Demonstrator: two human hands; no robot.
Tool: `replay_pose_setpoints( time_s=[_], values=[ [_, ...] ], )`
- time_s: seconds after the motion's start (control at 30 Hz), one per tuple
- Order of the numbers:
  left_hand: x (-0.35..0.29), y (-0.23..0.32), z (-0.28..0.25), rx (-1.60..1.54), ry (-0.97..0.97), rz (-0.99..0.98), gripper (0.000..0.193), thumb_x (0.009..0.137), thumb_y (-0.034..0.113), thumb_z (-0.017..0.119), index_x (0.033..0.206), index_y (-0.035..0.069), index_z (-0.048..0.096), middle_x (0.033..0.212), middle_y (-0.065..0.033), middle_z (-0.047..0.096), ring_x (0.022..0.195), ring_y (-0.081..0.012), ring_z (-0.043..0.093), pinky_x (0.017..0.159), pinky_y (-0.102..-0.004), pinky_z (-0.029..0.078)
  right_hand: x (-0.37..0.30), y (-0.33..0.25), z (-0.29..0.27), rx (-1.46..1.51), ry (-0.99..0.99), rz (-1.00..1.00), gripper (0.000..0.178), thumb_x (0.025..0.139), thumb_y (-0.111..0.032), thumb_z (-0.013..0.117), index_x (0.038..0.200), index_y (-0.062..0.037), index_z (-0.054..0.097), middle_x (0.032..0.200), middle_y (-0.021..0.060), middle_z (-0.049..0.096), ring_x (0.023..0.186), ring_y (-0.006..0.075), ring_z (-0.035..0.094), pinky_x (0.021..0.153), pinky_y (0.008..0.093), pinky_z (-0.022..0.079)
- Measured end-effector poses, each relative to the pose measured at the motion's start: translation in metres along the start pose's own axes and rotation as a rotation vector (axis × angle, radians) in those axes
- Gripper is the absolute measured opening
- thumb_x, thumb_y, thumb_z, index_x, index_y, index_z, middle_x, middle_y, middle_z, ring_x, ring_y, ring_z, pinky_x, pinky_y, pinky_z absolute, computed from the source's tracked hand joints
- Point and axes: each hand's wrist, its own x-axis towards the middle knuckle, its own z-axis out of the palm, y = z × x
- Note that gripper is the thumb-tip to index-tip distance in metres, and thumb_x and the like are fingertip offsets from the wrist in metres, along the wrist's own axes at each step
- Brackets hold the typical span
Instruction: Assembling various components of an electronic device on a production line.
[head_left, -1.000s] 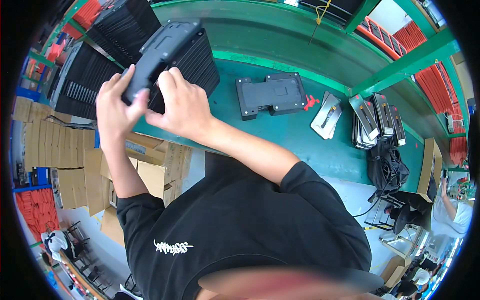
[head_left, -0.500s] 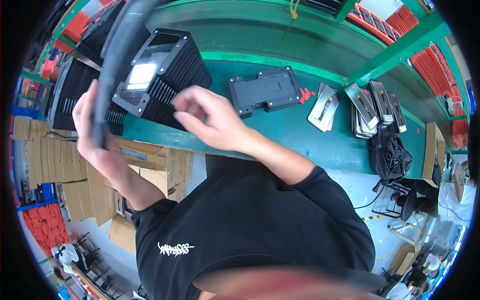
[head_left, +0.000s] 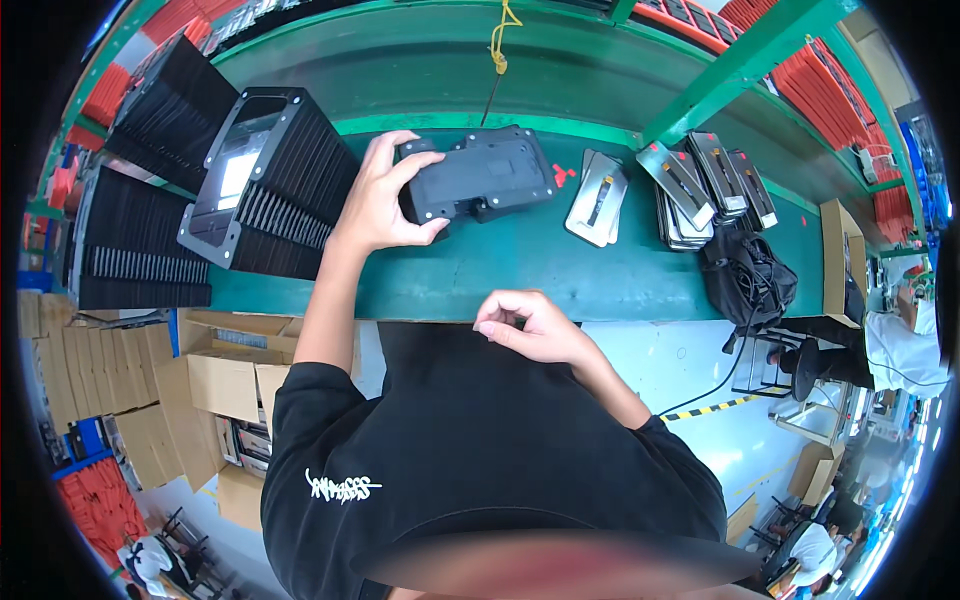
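My left hand grips the left end of a black plastic tray, its thumb on the near edge and its fingers over the far edge. The tray lies face down on the green bench, and another dark edge shows just under it, so it may rest on a second one. My right hand hovers at the bench's front edge, fingers curled in toward the thumb with nothing visible in them. Left of my left hand stands a tall stack of black trays, the top one with a glossy panel.
More black tray stacks stand at the far left. Right of the tray lie small red pieces, silver metal plates, piled plates with dark strips and a black cable bundle. Cardboard boxes sit below the bench.
My left hand has come down and right from holding a dark flat piece upright; it now grips the tray on the bench. My right hand has left the stack and moved toward my body.
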Motion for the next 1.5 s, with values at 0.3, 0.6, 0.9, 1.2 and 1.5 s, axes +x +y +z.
replay_pose_setpoints(
  time_s=[0.3, 0.6, 0.9, 1.2, 1.5],
  values=[
    [-0.044, 0.043, -0.013, 0.315, 0.049, -0.147, 0.065, 0.065, 0.023, 0.085, 0.126, 0.008, 0.067, 0.138, -0.0186, 0.054, 0.128, -0.0399, 0.052, 0.106, -0.0477, 0.045, 0.03, -0.001, -0.002, 0.001, -0.129, 0.01, 0.012, 0.1, -0.013, 0.064, 0.096, -0.0017, 0.065, 0.081, 0.0003, 0.065, 0.072, 0.0059, 0.057, 0.065, 0.0246, 0.046],
    [-0.033, 0.087, -0.177, 0.903, 0.263, -0.508, 0.039, 0.078, 0.028, 0.081, 0.1, -0.001, 0.067, 0.104, -0.0177, 0.066, 0.095, -0.0299, 0.064, 0.083, -0.0363, 0.051, 0.064, -0.016, 0.008, -0.042, -0.166, -0.122, 0.012, 0.101, -0.013, 0.063, 0.096, -0.0018, 0.065, 0.08, 0.0011, 0.064, 0.071, 0.0073, 0.058, 0.063, 0.0253, 0.046],
    [-0.011, 0.068, -0.215, 0.685, -0.126, -0.766, 0.045, 0.081, 0.034, 0.079, 0.098, -0.003, 0.061, 0.103, -0.015, 0.065, 0.079, -0.0218, 0.061, 0.069, -0.0331, 0.049, 0.058, -0.003, 0.012, 0.028, -0.198, -0.072, 0.012, 0.1, -0.014, 0.064, 0.098, -0.003, 0.065, 0.08, -0.0014, 0.064, 0.072, 0.0048, 0.056, 0.063, 0.0238, 0.045],
    [-0.023, 0.13, -0.146, -0.655, 0.456, -0.232, 0.085, 0.074, 0.029, 0.079, 0.138, -0.011, 0.041, 0.09, -0.002, 0.052, 0.062, -0.0095, 0.055, 0.052, -0.0191, 0.046, 0.052, -0.013, 0.001, 0.094, -0.14, -0.075, 0.021, 0.102, -0.019, 0.063, 0.112, -0.0006, 0.064, 0.097, 0.0057, 0.065, 0.077, 0.0115, 0.062, 0.065, 0.0249, 0.048],
    [-0.039, 0.111, 0.01, -1.228, 0.032, -0.563, 0.069, 0.079, 0.024, 0.075, 0.134, -0.001, 0.042, 0.099, -0.0028, 0.046, 0.077, -0.0081, 0.052, 0.065, -0.0223, 0.045, 0.061, -0.036, -0.007, -0.155, 0.284, -0.411, 0.07, 0.096, -0.021, 0.069, 0.154, -0.0035, 0.034, 0.142, 0.0167, 0.048, 0.114, 0.0199, 0.059, 0.099, 0.0341, 0.045]
  ],
)
